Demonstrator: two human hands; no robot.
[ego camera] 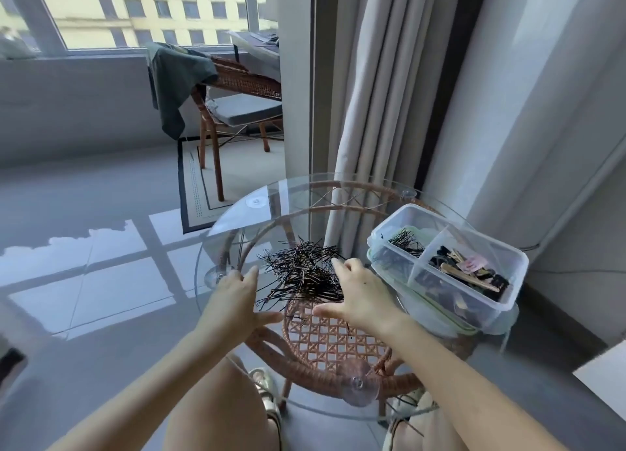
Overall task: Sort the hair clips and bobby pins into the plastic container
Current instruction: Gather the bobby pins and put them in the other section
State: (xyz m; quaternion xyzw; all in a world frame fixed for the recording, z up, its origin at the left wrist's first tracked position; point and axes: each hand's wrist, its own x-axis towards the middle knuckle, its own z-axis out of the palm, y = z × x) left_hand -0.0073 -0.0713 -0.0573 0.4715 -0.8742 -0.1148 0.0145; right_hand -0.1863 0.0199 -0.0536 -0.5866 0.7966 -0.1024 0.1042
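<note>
Glass table (291, 206), round, centre frame.

Left hand (237, 301), left of centre: fingers straight and pressed together, thumb swung out to the right, edge of the hand at the glass. Holds nothing.

Bobby pins (301, 271), loose black heap just right of that hand, between both palms, still outside the box.

Right hand (362, 298), right of the heap: fingers straight and close together, thumb reaching left under the pile. Holds nothing, mirrors the other hand.

Plastic container (504, 298), right of frame, lid off, divided: sorted pins (404, 242) in its left compartment, hair clips (467, 271) in its right.

Judgement: a gathering step. Best to close the palms low along the glass so the thin pins bunch rather than skid, lift a modest bundle, and drop it in the left compartment only. Strays near the table edge could slip off.
</note>
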